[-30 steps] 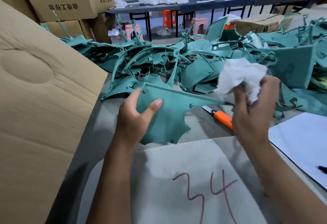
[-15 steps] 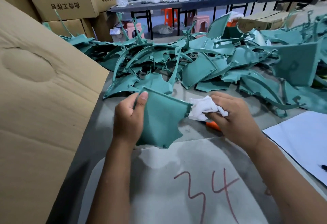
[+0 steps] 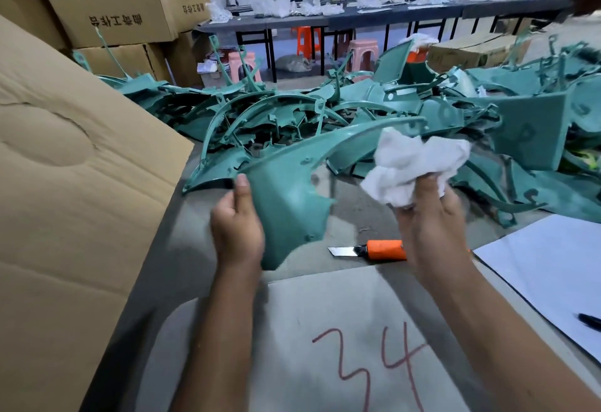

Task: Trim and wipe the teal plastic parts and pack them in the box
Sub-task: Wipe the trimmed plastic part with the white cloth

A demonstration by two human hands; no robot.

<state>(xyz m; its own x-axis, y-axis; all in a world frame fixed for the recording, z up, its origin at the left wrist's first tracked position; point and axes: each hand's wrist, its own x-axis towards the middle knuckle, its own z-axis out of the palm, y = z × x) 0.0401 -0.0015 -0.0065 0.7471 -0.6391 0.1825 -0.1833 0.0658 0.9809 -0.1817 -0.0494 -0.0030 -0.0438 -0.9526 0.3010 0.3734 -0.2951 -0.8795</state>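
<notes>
My left hand point(image 3: 236, 226) grips a teal plastic part point(image 3: 289, 197) by its left edge, thumb on top, and holds it above the table. The part has a wide body and a long curved arm that reaches up to the right. My right hand point(image 3: 429, 219) clutches a crumpled white cloth point(image 3: 416, 164) just right of the part, near its arm. A big pile of teal parts point(image 3: 374, 109) covers the table behind. The cardboard box flap point(image 3: 74, 190) stands at the left.
An orange utility knife point(image 3: 383, 249) with its blade out lies on the table between my hands. A grey sheet marked "34" point(image 3: 325, 340) lies in front. White paper point(image 3: 546, 275) and a pen point(image 3: 590, 320) sit at the right. Stacked cartons point(image 3: 113, 8) stand behind.
The right hand lifted the cloth off the part and moved up to the right. The left hand turned the part so that its long arm points up right.
</notes>
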